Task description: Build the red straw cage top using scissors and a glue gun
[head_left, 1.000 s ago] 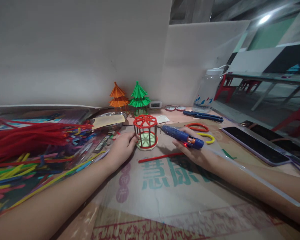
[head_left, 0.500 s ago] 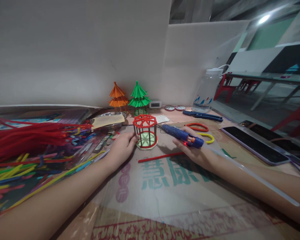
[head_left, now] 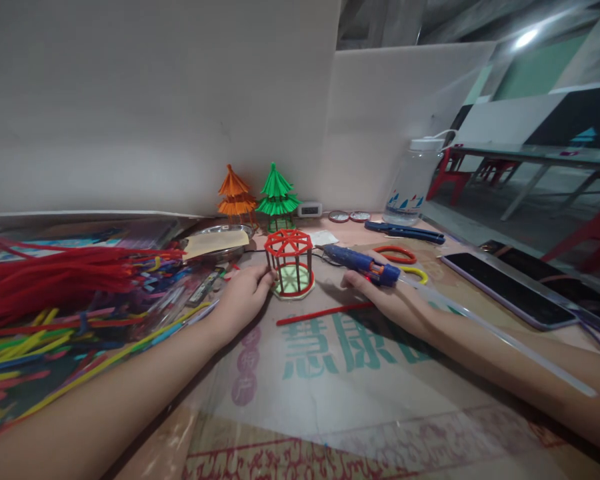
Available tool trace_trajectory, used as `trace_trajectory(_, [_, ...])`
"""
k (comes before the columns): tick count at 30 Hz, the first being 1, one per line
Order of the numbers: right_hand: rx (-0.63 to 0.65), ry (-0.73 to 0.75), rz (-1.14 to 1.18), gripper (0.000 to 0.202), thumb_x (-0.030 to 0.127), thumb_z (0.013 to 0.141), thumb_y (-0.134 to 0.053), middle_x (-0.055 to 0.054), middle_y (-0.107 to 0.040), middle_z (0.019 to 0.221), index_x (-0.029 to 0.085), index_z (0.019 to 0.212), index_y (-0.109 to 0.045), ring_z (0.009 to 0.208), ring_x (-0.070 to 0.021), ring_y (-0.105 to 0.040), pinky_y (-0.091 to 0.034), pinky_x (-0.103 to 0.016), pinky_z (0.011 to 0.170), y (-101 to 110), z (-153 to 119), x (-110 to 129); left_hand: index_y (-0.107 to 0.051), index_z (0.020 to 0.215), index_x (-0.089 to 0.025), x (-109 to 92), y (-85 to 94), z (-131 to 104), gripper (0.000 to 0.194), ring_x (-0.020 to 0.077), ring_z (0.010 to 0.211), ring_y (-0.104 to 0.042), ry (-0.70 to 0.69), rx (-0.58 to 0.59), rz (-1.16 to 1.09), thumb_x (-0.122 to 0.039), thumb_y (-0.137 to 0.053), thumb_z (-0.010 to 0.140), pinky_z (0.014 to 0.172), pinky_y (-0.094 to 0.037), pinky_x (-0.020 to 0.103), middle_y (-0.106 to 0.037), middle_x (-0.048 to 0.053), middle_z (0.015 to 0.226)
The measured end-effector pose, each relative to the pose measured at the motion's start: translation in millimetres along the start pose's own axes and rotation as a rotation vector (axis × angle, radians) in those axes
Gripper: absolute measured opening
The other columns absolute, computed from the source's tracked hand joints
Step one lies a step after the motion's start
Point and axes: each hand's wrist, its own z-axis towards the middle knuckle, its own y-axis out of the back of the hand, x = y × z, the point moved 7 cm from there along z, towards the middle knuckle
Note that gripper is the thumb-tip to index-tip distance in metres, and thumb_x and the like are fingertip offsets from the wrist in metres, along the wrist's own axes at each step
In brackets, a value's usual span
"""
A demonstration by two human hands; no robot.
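Toward the far left of the counter [head_left: 351,231], a shiny metal dish [head_left: 237,253] sat with a pale yellow card [head_left: 217,241] across its top, so you could not see what, if anything, lay inside. The clear bottle [head_left: 413,180] stood upright at the far right with its white lid on; its fill level was hard to tell. On your left, red fuzzy stems [head_left: 70,273] lay heaped over multicoloured ones among clear plastic, and you could not tell which of them were bagged.

The small red-topped frame [head_left: 296,275] stood upright in the middle, on its pale green base. Your left hand [head_left: 245,293] held it from the left, with thumb and forefinger drawn together at its lower side. Your right hand [head_left: 397,303] was well apart from it, to the right, just beside the blue glue gun [head_left: 355,261]; you could not tell whether those fingers gripped the gun. The gun's nozzle pointed toward the frame, and a red rod [head_left: 325,313] lay nearer you, its right end by your right hand.
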Motion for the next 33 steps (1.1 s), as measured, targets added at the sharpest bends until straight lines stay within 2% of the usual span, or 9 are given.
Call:
trace_trajectory(3, [-0.032,0.003,-0.045,0.028,0.053,0.094,-0.053,-0.003,-0.068,0.095,0.027,0.102,-0.059,0.087,-0.0232,-0.067,-0.054,-0.038,0.075,8,1,0,-0.058,0.083,-0.02,-1,0.5,0,0.028,0.0275,0.086,-0.064,-0.003,-0.005,0.005,-0.032,-0.036,0.095,0.077,-0.045,0.037,-0.07,0.011,0.09])
trace_trajectory(6, [-0.045,0.0,-0.029,0.027,0.053,0.093,-0.055,-0.002,-0.07,0.088,0.026,0.1,-0.054,0.078,-0.0217,-0.067,-0.054,-0.036,0.07,20,11,-2,-0.059,0.083,-0.019,-3,-0.1,-1,0.028,0.0281,0.085,-0.064,-0.018,-0.002,0.009,-0.032,-0.038,0.094,0.076,-0.045,0.037,-0.07,0.011,0.088])
trace_trajectory(12, [-0.023,-0.107,-0.17,0.042,0.06,0.083,-0.064,-0.006,-0.074,0.086,0.021,0.097,-0.064,0.078,-0.0249,-0.068,-0.052,-0.035,0.068,34,67,-31,-0.061,0.084,-0.019,-11,-2.2,-2,0.024,0.0261,0.088,-0.065,-0.098,0.037,-0.009,-0.03,-0.042,0.093,0.078,-0.046,0.035,-0.071,0.009,0.09])
trace_trajectory(15, [0.006,-0.246,-0.291,0.035,0.051,0.084,-0.068,-0.008,-0.075,0.089,0.017,0.093,-0.071,0.085,-0.0238,-0.068,-0.05,-0.03,0.073,26,102,-59,-0.061,0.081,-0.019,-12,-1.7,-2,0.025,0.0261,0.086,-0.065,-0.108,0.036,-0.005,-0.031,-0.043,0.094,0.077,-0.046,0.036,-0.07,0.009,0.087])
trace_trajectory(20, [0.085,-0.315,-0.358,0.034,0.043,0.087,-0.068,-0.01,-0.075,0.08,0.011,0.098,-0.073,0.077,-0.0217,-0.068,-0.049,-0.028,0.07,6,140,-96,-0.063,0.082,-0.019,-12,-1.2,-2,0.027,0.0269,0.086,-0.065,-0.109,0.02,0.012,-0.032,-0.043,0.094,0.076,-0.047,0.037,-0.071,0.01,0.088])
trace_trajectory(22, [0.131,-0.321,-0.388,0.037,0.044,0.087,-0.068,-0.011,-0.075,0.081,0.009,0.098,-0.073,0.077,-0.0218,-0.068,-0.049,-0.028,0.069,1,144,-107,-0.063,0.083,-0.019,-12,-1.7,-2,0.027,0.0268,0.086,-0.065,-0.11,0.02,0.014,-0.033,-0.043,0.094,0.076,-0.047,0.037,-0.071,0.01,0.088])
trace_trajectory(27, [0.194,-0.262,-0.484,0.042,0.045,0.093,-0.06,-0.014,-0.075,0.107,0.01,0.113,-0.07,0.093,-0.0225,-0.069,-0.05,-0.027,0.079,5,141,-117,-0.063,0.083,-0.019,-11,-2.3,-2,0.027,0.0269,0.086,-0.065,-0.111,0.018,0.009,-0.033,-0.043,0.095,0.076,-0.047,0.037,-0.071,0.01,0.089])
trace_trajectory(30, [0.183,-0.246,-0.607,0.05,0.047,0.092,-0.061,-0.021,-0.072,0.115,0.007,0.12,-0.067,0.101,-0.0286,-0.068,-0.049,-0.032,0.084,18,132,-112,-0.064,0.085,-0.018,-12,-2.8,-3,0.027,0.0267,0.086,-0.065,-0.122,0.02,0.0,-0.032,-0.044,0.095,0.077,-0.047,0.037,-0.07,0.01,0.089])
trace_trajectory(33, [0.181,-0.186,-0.729,0.043,0.043,0.09,-0.063,-0.027,-0.071,0.11,0.005,0.109,-0.07,0.104,-0.0361,-0.065,-0.046,-0.041,0.088,31,111,-93,-0.064,0.087,-0.018,-13,-3.1,-3,0.025,0.0259,0.086,-0.064,-0.136,0.02,-0.011,-0.03,-0.044,0.095,0.078,-0.047,0.036,-0.07,0.011,0.089])
